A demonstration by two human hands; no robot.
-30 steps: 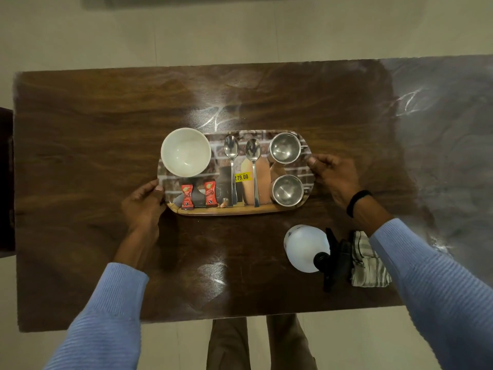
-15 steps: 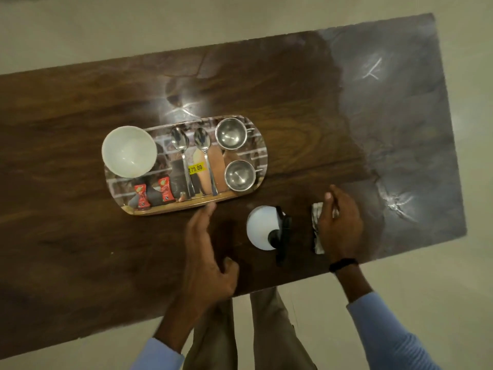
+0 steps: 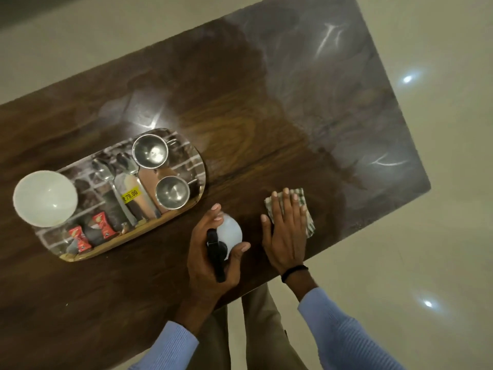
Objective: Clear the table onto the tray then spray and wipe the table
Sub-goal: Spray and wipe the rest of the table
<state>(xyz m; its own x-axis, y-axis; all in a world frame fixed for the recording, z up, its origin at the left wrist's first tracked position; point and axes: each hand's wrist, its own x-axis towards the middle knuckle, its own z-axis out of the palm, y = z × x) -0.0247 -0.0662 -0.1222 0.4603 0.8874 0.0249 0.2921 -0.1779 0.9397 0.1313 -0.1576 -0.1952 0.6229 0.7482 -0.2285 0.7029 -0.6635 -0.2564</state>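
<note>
The left hand (image 3: 201, 248) curls around the white spray bottle (image 3: 231, 231), thumb and fingers wrapping its round body. Its black trigger head seems to lie over the palm. Just right of that grip, the right hand (image 3: 285, 231) presses flat, fingers straight, on the striped cloth (image 3: 309, 225). The loaded tray (image 3: 196, 162) sits just left, on the table (image 3: 266, 145).

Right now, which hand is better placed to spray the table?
Left. The left hand grips the spray bottle, while the right hand lies flat on the cloth.
</note>
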